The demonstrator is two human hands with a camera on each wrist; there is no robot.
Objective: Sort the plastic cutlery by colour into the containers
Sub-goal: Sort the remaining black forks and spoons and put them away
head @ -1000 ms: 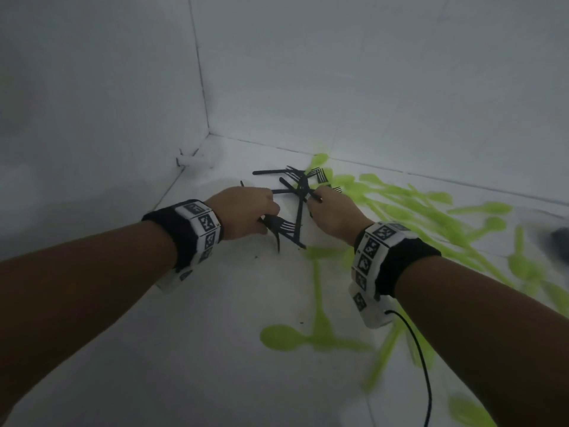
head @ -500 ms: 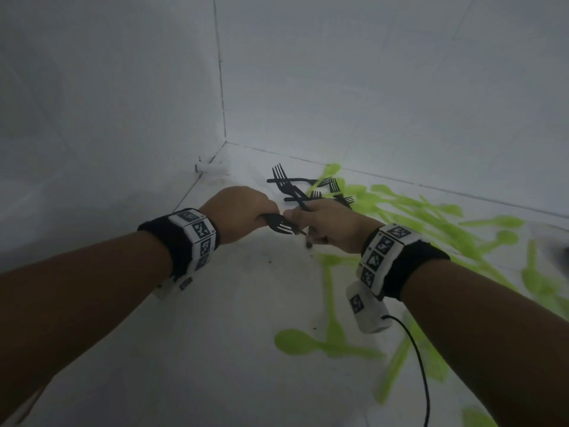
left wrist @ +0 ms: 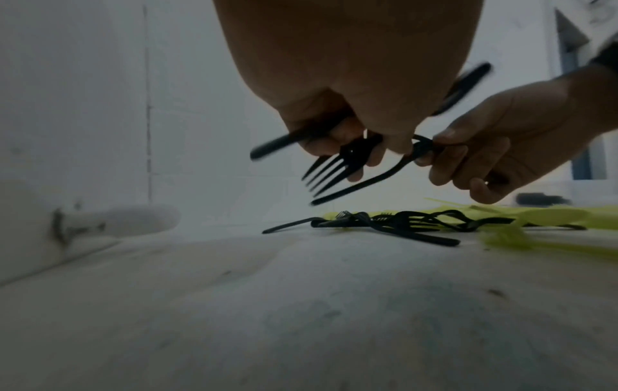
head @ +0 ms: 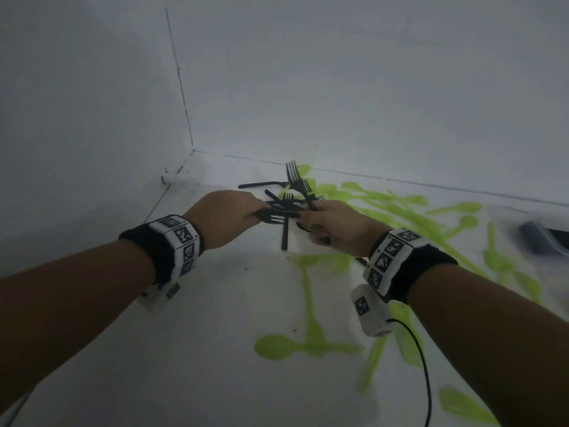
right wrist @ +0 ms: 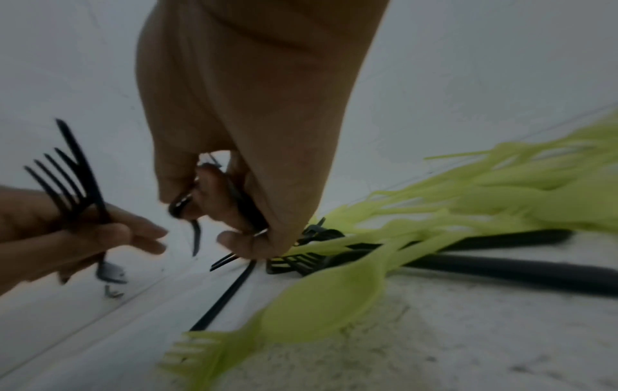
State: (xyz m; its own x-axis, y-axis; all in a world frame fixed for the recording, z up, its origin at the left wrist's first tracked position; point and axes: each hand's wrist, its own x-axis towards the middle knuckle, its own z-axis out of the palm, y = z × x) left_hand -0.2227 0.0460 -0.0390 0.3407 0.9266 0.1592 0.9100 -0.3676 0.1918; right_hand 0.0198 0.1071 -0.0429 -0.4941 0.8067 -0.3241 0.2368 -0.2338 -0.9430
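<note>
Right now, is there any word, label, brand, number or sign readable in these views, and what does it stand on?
No readable text in any view.
Left wristband: black-and-white square marker patterns, no letters or digits.
Right wristband: the same kind of markers, and one on the white wrist unit; none spell anything.
Black forks and green cutlery: no marking visible; the views are dim and blurred.

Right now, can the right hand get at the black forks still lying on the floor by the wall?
Probably not yet: the right hand hovers close to the black forks on the floor with nothing between, but its fingers already grip black forks, as does the left hand.
</note>
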